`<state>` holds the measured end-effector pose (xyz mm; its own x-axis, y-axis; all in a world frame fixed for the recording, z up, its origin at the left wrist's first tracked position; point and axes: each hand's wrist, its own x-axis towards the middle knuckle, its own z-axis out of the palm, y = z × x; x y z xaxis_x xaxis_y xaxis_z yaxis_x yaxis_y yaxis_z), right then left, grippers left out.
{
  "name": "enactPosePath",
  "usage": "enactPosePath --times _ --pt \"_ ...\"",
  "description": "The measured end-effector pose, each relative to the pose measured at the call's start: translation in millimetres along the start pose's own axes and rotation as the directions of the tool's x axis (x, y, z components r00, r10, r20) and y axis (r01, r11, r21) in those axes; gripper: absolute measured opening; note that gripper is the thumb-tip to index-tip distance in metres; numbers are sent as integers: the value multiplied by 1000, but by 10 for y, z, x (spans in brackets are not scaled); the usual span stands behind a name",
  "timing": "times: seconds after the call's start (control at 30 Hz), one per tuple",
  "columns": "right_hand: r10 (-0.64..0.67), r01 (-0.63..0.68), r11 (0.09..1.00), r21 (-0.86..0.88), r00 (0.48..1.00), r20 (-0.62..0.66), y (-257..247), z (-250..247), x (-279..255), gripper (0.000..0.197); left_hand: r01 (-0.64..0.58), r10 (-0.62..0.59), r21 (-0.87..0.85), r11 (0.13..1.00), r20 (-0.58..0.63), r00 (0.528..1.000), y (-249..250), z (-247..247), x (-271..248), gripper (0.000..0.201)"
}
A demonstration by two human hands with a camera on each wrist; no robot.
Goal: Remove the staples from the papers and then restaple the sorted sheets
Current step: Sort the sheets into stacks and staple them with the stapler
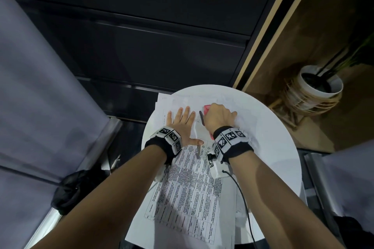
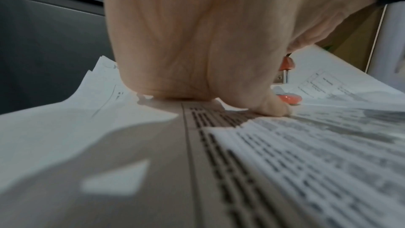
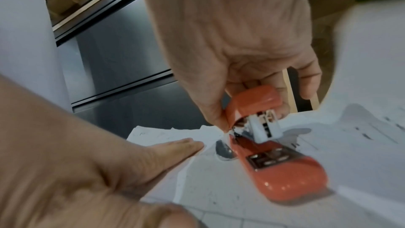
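On the round white table (image 1: 273, 147) lie printed sheets (image 1: 188, 188), one with a dense text table on top. My left hand (image 1: 182, 122) lies flat on the far end of the sheets, fingers spread and straight, and it shows as a palm (image 2: 186, 49) in the left wrist view. My right hand (image 1: 219, 116) grips the lifted top arm of an orange-red stapler (image 3: 282, 171). The stapler stands hinged open, its base resting on the paper. A metal tongue (image 3: 223, 151) at its rear end touches the sheet beside my left fingertips (image 3: 184, 145). No staple can be made out.
More loose sheets (image 1: 168, 99) stick out past the table's far left edge. A black cable (image 1: 242, 198) runs from my right wrist across the near side. A potted plant (image 1: 321, 85) stands on the floor at right, a black bag (image 1: 74, 190) at left, dark cabinets ahead.
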<state>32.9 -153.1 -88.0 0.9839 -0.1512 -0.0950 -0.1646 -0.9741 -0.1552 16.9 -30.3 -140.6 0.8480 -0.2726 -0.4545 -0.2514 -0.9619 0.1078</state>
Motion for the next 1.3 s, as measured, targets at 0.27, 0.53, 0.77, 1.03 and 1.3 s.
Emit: enactPosePath --times 0.27,0.53,0.77,1.03,1.3 --pt "-44 43 999 -15 997 -56 73 112 42 35 6 -5 24 1000 -25 1000 10 8 -1 114" --pt "-76 81 991 108 996 -53 154 365 113 30 7 -5 32 999 -42 999 17 -28 -25 112" --pt "44 -42 965 259 999 -3 48 350 169 30 10 -8 46 999 -41 999 19 -24 -7 114" --pt "214 -209 773 599 975 64 -163 199 444 35 36 -33 49 998 -60 998 26 -14 -16 105" --pt "513 -432 725 536 859 -2 825 1 431 56 -10 9 -10 1000 -112 994 -35 -50 -41 114"
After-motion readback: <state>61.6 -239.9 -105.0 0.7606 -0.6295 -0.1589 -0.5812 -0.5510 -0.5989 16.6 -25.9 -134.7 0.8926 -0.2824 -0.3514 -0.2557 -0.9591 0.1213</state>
